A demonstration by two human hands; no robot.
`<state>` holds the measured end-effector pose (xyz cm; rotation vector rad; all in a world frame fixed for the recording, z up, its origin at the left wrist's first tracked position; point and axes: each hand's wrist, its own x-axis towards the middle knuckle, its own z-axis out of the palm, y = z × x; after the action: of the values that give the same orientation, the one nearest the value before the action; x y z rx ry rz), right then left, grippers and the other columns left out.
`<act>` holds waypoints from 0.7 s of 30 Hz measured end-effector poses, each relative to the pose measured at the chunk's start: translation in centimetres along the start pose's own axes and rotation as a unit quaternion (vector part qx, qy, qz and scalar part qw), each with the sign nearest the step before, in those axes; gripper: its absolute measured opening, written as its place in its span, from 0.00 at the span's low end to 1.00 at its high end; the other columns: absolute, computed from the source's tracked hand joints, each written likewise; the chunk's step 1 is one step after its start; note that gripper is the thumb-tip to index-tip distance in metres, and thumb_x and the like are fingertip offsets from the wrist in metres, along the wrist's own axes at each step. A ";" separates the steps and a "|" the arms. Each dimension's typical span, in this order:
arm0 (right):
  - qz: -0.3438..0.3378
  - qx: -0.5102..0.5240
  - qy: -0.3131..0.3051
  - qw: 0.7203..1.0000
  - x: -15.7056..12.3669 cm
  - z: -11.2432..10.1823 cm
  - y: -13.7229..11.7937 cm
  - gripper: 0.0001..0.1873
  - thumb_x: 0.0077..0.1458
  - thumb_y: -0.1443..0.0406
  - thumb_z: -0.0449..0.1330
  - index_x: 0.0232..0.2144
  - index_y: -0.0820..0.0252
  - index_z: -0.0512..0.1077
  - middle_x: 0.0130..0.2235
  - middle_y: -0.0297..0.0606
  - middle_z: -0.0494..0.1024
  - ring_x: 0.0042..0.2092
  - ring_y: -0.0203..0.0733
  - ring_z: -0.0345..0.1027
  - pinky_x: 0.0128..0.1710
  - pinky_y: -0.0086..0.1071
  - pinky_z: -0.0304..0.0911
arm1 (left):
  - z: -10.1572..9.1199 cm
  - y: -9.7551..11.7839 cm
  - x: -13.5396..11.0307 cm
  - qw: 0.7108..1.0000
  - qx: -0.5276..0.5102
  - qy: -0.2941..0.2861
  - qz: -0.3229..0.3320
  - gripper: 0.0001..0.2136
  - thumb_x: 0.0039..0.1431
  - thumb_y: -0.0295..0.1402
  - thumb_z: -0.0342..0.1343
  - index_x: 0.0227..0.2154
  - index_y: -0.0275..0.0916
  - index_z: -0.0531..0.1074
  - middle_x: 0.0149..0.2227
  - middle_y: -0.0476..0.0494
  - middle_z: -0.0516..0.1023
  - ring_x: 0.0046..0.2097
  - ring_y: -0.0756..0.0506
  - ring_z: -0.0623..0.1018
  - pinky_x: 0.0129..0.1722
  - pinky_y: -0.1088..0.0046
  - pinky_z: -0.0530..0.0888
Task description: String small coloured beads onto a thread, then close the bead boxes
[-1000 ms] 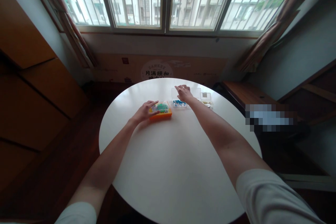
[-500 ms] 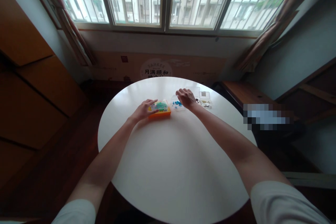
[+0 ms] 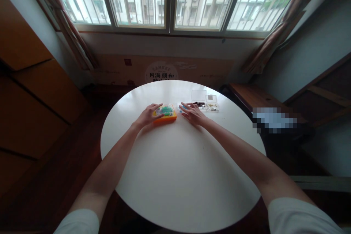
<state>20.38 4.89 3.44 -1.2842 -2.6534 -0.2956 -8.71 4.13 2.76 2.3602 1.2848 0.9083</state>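
Note:
My left hand (image 3: 147, 114) grips the left end of an orange box (image 3: 167, 119). Its fingers lie over the top and the thumb is along the near side. Green pieces (image 3: 166, 110) show through the box's clear top. To the right, my right hand (image 3: 194, 114) lies over a small clear plastic box (image 3: 178, 106) with blue pieces in it. The fingers are spread across its top, and the thumb is at the near edge. Much of this box is hidden under the hand, so whether its lid is closed is unclear.
Behind my right hand stands an open clear box with dark pieces (image 3: 199, 104), its lid (image 3: 199, 95) raised. Beside it is a smaller open box (image 3: 211, 107) with pale pieces. All rest on a round white table (image 3: 175, 175); a wooden bench (image 3: 246, 93) stands at the right.
My right hand has come down and nearer over the clear box with blue pieces, its bent fingers now spread. More of the dark pieces shows. My left hand stays on the orange box.

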 end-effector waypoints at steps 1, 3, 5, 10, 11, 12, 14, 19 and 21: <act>0.005 0.001 -0.002 1.000 -0.1 0.0 0.0 0.25 0.62 0.57 0.43 0.59 0.57 0.58 0.62 0.45 0.57 0.54 0.54 0.54 0.49 0.45 0.51 | 0.0 0.0 0.0 1.000 -0.005 0.003 -0.005 0.30 0.51 0.50 0.55 0.55 0.42 0.63 0.51 0.40 0.69 0.51 0.40 0.71 0.52 0.64 0.68; 0.005 0.000 -0.009 1.000 -0.3 0.0 -0.2 0.25 0.62 0.57 0.43 0.59 0.56 0.58 0.63 0.44 0.56 0.53 0.54 0.54 0.49 0.45 0.51 | 0.1 -0.1 -0.1 0.999 -0.020 0.009 -0.030 0.33 0.49 0.50 0.57 0.56 0.40 0.61 0.51 0.39 0.69 0.51 0.40 0.71 0.52 0.63 0.68; -0.003 -0.002 -0.016 1.000 -0.5 -0.2 -0.5 0.25 0.62 0.57 0.42 0.59 0.56 0.57 0.63 0.45 0.55 0.52 0.54 0.54 0.49 0.45 0.50 | 0.3 -0.3 -0.2 0.997 -0.041 0.014 -0.063 0.36 0.46 0.51 0.59 0.56 0.38 0.60 0.50 0.38 0.70 0.49 0.40 0.72 0.49 0.63 0.70; -0.005 -0.002 -0.017 1.000 -1.7 -0.8 -1.1 0.25 0.62 0.59 0.43 0.60 0.55 0.56 0.63 0.46 0.55 0.53 0.55 0.53 0.49 0.46 0.50 | 0.8 -0.5 -0.4 0.994 -0.078 0.056 -0.058 0.31 0.46 0.49 0.60 0.51 0.37 0.65 0.49 0.39 0.70 0.49 0.41 0.73 0.49 0.64 0.71; -0.002 0.001 -0.019 1.000 -1.9 -0.9 -1.1 0.25 0.61 0.58 0.45 0.60 0.52 0.57 0.62 0.45 0.55 0.53 0.56 0.52 0.49 0.46 0.50 | 0.9 -0.5 -0.5 0.994 -0.077 0.060 -0.049 0.30 0.46 0.49 0.60 0.50 0.37 0.66 0.49 0.39 0.69 0.49 0.41 0.72 0.49 0.64 0.71; 0.004 0.004 -0.024 1.000 -2.1 -1.1 -1.0 0.24 0.60 0.58 0.46 0.59 0.50 0.58 0.62 0.44 0.55 0.54 0.56 0.52 0.49 0.47 0.50 | 0.9 -0.5 -0.5 0.994 -0.076 0.060 -0.041 0.30 0.46 0.49 0.60 0.51 0.37 0.66 0.48 0.39 0.69 0.49 0.41 0.72 0.50 0.64 0.71; 0.027 0.009 -0.037 0.999 -2.3 -1.4 -0.6 0.24 0.58 0.57 0.50 0.58 0.46 0.60 0.62 0.45 0.56 0.54 0.58 0.51 0.49 0.47 0.50 | 1.1 -0.6 -0.6 0.995 -0.078 0.057 -0.035 0.30 0.46 0.49 0.60 0.51 0.38 0.66 0.48 0.39 0.69 0.49 0.42 0.72 0.50 0.63 0.70; 0.069 0.047 -0.071 0.994 -1.2 -2.8 0.6 0.28 0.52 0.58 0.59 0.56 0.48 0.62 0.52 0.49 0.66 0.52 0.57 0.57 0.49 0.47 0.51 | 1.6 -0.9 -0.6 0.992 -0.095 0.075 -0.047 0.34 0.44 0.48 0.61 0.53 0.38 0.63 0.50 0.38 0.68 0.51 0.41 0.71 0.51 0.62 0.70; 0.090 0.086 -0.062 0.990 0.1 -3.7 0.8 0.31 0.49 0.58 0.61 0.56 0.52 0.62 0.49 0.50 0.67 0.49 0.56 0.61 0.48 0.47 0.53 | 1.7 -1.0 -0.7 0.991 -0.101 0.070 -0.050 0.35 0.44 0.48 0.62 0.54 0.37 0.62 0.51 0.37 0.67 0.52 0.40 0.70 0.50 0.63 0.71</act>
<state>21.22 4.45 7.12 -1.5138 -2.5695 0.0393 -8.51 4.20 0.65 2.0915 1.2823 1.1316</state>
